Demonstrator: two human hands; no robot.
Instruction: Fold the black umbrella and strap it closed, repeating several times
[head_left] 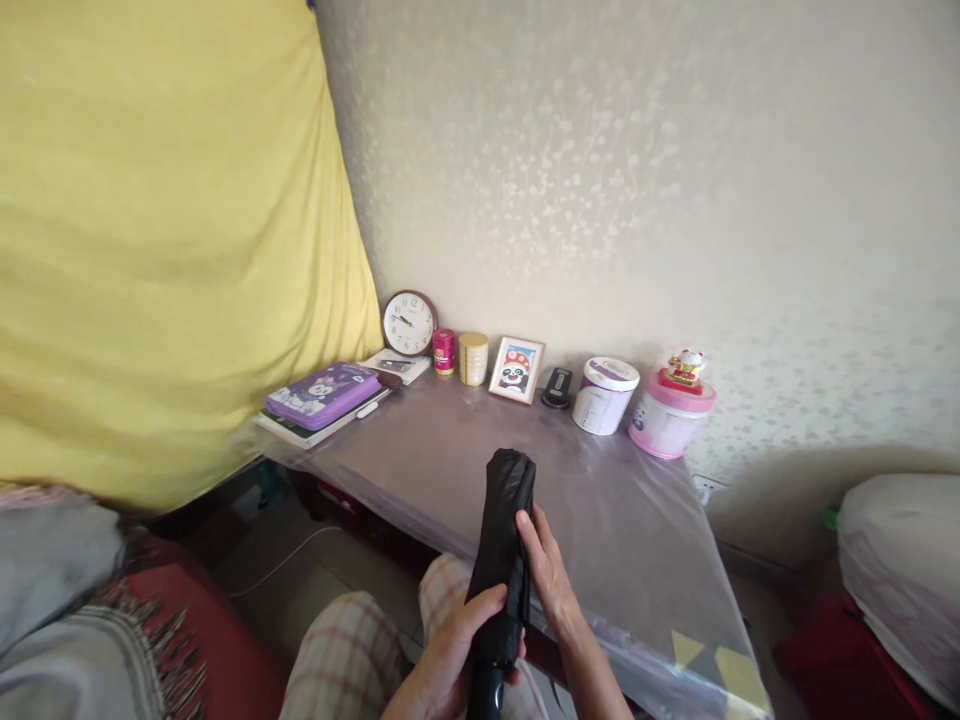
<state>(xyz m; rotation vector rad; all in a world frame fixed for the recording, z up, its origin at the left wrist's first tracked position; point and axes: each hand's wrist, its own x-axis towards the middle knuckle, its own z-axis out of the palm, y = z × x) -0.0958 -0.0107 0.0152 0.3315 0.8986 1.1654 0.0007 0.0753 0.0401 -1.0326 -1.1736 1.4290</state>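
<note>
A folded black umbrella (499, 520) is held in front of me, tilted, its handle end toward me and its far end over the table's near edge. My left hand (448, 645) is wrapped round its lower part near the handle, thumb on top. Higher up, my right hand (551, 570) presses along the umbrella's right side, the thumb lying against the black cloth. Its other fingers are partly hidden behind the umbrella.
The table (420, 450) has a plastic cover. Along the wall stand a clock (410, 322), a red can (444, 352), a yellow tin (473, 360), a framed panda picture (516, 370), a white tub (606, 397) and a pink tub (670, 420). A purple case (324, 395) lies left.
</note>
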